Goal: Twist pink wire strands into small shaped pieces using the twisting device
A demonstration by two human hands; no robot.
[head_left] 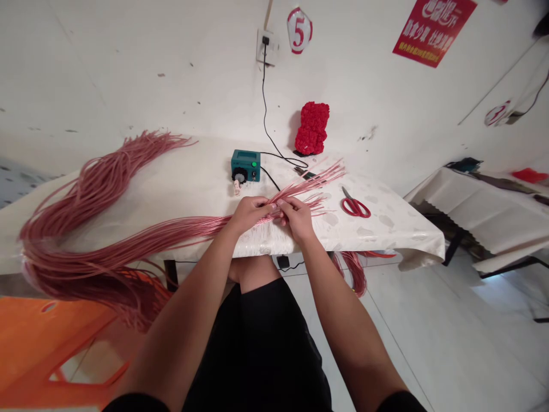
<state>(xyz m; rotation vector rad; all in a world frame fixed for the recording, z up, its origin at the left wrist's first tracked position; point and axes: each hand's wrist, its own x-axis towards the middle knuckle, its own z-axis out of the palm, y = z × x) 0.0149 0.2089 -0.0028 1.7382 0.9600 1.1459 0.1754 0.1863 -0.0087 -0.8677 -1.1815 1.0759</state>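
Both hands close together on the pink strands, centre of frame.
My left hand (252,213) and right hand (297,217) meet near the table's (386,229) front edge, fingers curled inward, thumbs and fingertips pinching the pink strands (184,228); forearms rise from lower left and lower right, converging. Strands run from the left hand to the frame's left side, loop back on themselves, one end lying upper left of centre; the other ends fan out up and right beyond my fingers. Teal box (246,166) just above the left hand, red-handled scissors (355,203) right of the right hand, red fuzzy figure (313,128) by the wall, upper centre.
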